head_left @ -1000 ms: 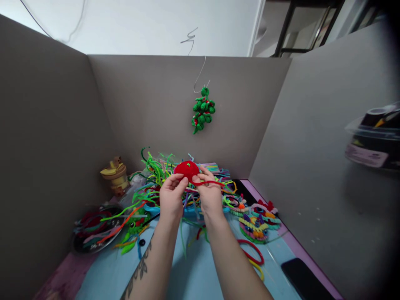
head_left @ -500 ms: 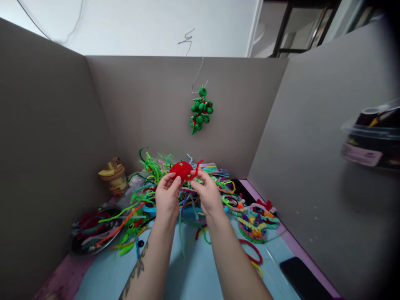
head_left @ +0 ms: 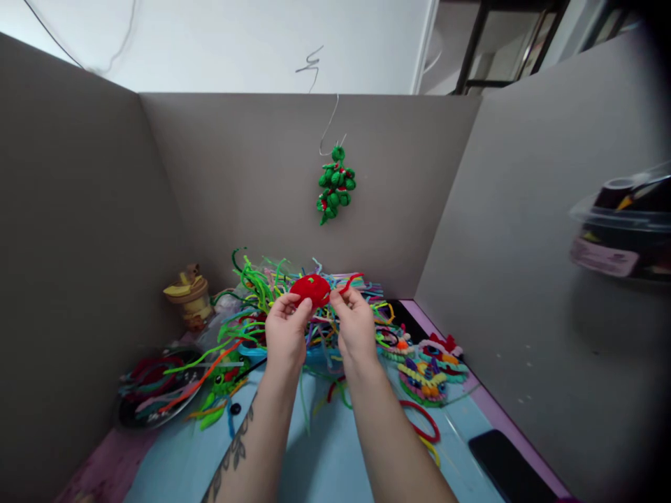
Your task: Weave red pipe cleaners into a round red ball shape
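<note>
My left hand point(head_left: 286, 330) pinches the lower left edge of a small red pipe-cleaner ball point(head_left: 310, 288) with a green fleck on top. My right hand point(head_left: 355, 323) pinches the ball's right side and holds its loose red tail point(head_left: 350, 281), which sticks up to the right. Both hands are raised above a heap of coloured pipe cleaners point(head_left: 262, 293) at the back of the light blue table point(head_left: 325, 461).
Grey cardboard walls point(head_left: 78, 230) box in the table on three sides. A green pipe-cleaner bunch point(head_left: 333, 186) hangs on a wire at the back. A dark tray point(head_left: 152, 398) lies left, a yellow jar point(head_left: 187, 296) behind it, finished colourful figures point(head_left: 430, 370) right, a black phone point(head_left: 508, 468) bottom right.
The loose red tail, stretched out to the right a second ago, has been brought in close around the ball. The ball sits slightly lower and both hands have shifted a little.
</note>
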The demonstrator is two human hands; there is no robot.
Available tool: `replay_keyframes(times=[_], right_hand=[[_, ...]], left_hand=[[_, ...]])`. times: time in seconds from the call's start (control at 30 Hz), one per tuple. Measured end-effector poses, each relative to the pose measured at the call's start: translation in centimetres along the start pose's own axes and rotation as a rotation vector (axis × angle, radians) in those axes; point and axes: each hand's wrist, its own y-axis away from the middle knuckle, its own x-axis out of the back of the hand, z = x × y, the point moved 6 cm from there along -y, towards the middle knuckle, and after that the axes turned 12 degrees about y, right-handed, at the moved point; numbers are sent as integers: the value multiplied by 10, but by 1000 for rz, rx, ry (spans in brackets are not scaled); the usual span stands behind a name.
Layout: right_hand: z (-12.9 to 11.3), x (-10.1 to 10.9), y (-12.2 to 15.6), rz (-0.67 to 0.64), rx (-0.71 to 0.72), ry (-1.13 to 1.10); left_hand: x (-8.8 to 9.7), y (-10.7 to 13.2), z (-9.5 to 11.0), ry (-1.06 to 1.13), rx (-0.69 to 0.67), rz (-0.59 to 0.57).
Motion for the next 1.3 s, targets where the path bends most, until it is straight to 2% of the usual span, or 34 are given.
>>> replay_keyframes(times=[0.2,0.33,0.6,0.8,1.03,1.3], right_hand=[[-8,-7,4,-109,-29,41],[-11,-10,7,-133,-47,30],[-3,-14,7,-118,-60,8],[-2,-13,5,-110,-72,-2],[-7,-7,5,-110,44,144],[-9,-7,7,-98,9,108]], left_hand=[[3,-5,4,82,11,-22],[1,-4,2,115,25,-64],[-4,3,-6,143,82,-98],[-6,5,-5,61,55,-115],[-2,1,-3,35,16,-70],[-6,6,-6,18,15,-98]])
